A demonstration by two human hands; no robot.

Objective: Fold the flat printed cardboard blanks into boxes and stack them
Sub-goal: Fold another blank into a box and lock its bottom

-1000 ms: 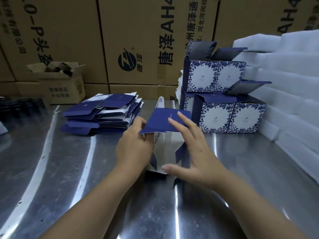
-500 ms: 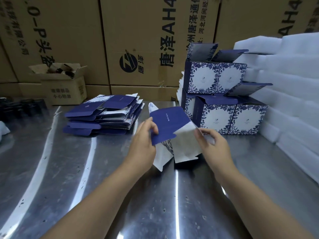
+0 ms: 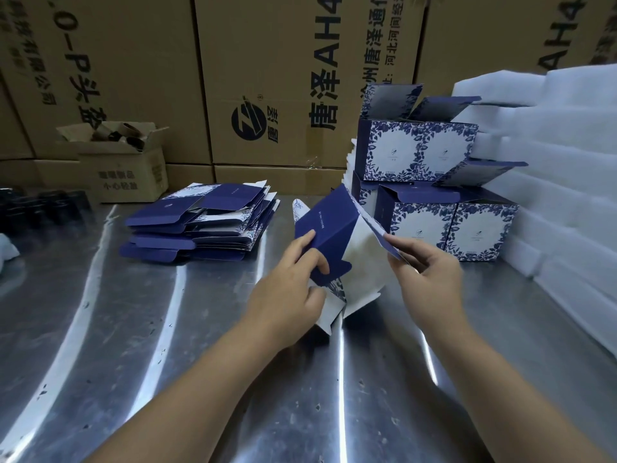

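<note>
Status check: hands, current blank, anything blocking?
Left hand grips the blank by its navy panel; right hand pinches its opposite edge. Half opened, over the table. Way to folded boxes looks open.

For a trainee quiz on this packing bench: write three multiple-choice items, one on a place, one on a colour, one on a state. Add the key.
1. The pile of flat blanks lies:
A) on the foam sheets
B) on the metal table, left of the held blank
C) inside a carton

2. The held blank's outer flap is:
A) dark blue
B) red
C) green

3. The held blank is:
A) lying flat
B) finished and stacked
C) partly folded, in the grip of both hands

Key:
1 B, the pile sits on the steel.
2 A, the flap under the left hand is navy.
3 C, the left hand and right hand each pinch an edge, and the panels stand at angles.
</note>
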